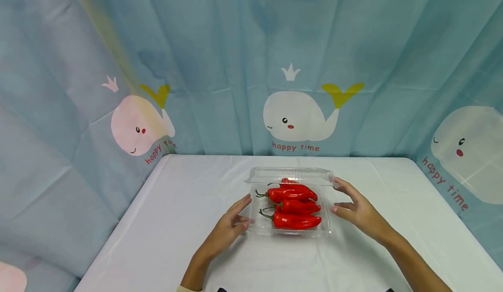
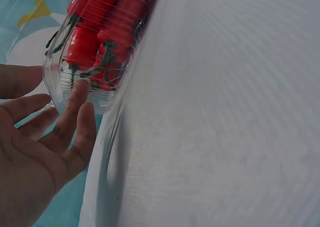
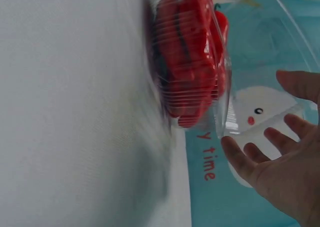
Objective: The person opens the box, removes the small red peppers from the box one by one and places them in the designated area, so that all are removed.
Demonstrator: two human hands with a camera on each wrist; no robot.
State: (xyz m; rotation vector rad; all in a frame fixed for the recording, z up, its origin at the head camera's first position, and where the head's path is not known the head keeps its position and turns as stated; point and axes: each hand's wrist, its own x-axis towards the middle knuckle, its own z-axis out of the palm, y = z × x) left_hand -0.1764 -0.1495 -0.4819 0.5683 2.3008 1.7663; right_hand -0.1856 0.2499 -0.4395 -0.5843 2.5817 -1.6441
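A clear plastic clamshell box (image 1: pixel 257 228) sits on the table with its hinged lid (image 1: pixel 291 176) raised at the back. Several red peppers (image 1: pixel 296 221) with green stems lie inside in a stack of rows. At the box's left side is my left hand (image 1: pixel 229 228), its fingers spread and relaxed; the left wrist view shows the fingertips (image 2: pixel 80 87) right at the box's end wall. My right hand (image 1: pixel 359 213) is at the right side with fingers apart, one fingertip by the lid's right corner and the thumb near the box's right wall.
A white cloth (image 1: pixel 188 196) covers the table. Behind and to both sides hangs a blue curtain (image 1: pixel 220 65) printed with whales, the middle whale (image 1: pixel 298 117) directly beyond the box.
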